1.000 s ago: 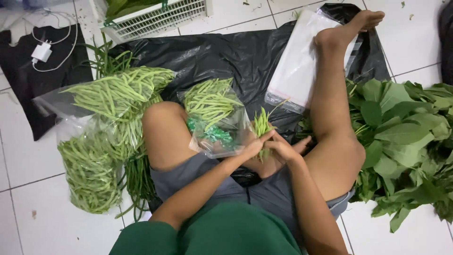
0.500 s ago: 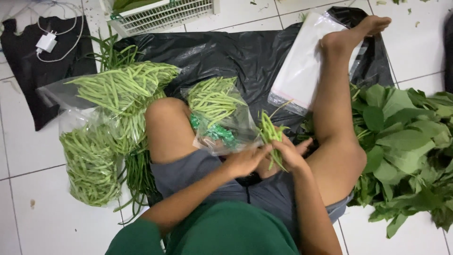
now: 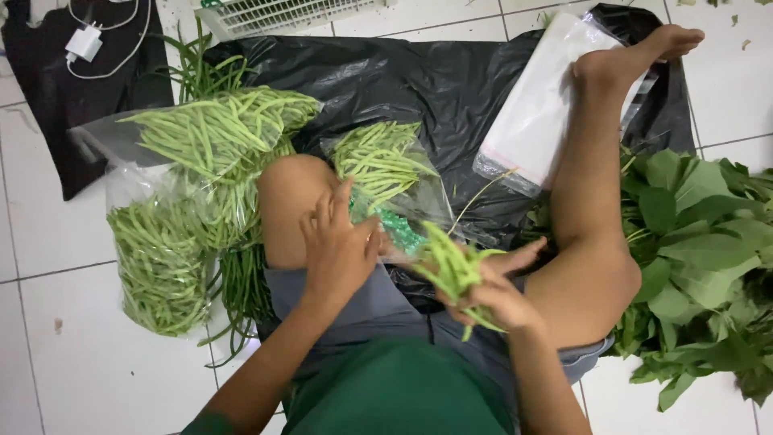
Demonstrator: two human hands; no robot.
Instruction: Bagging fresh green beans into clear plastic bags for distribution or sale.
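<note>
Floor: white tile [image 3: 72, 242], black plastic sheet [image 3: 403, 80] spread over it.
R hand [image 3: 503, 294]: closed round a small bunch of green beans [image 3: 451, 270], just above the lap, near R knee.
L hand [image 3: 338, 246]: fingers spread, not gripping; resting on L knee, touching edge of clear bag of beans [image 3: 382, 165].
Bean bunch: tips fanning up-left, betw. both hands.
Left side: two more clear bean bags [image 3: 201, 133] & [image 3: 157, 258], overlapping; loose long stalks beside them.
Right side: pile of leafy greens [image 3: 700, 258], touching R leg.
Mid-far: stack of empty clear bags [image 3: 539, 121] under R foot [image 3: 636, 56].
Far: white basket [image 3: 282, 12]; charger w/ cable [image 3: 84, 40] on dark cloth [image 3: 64, 105], top left.
</note>
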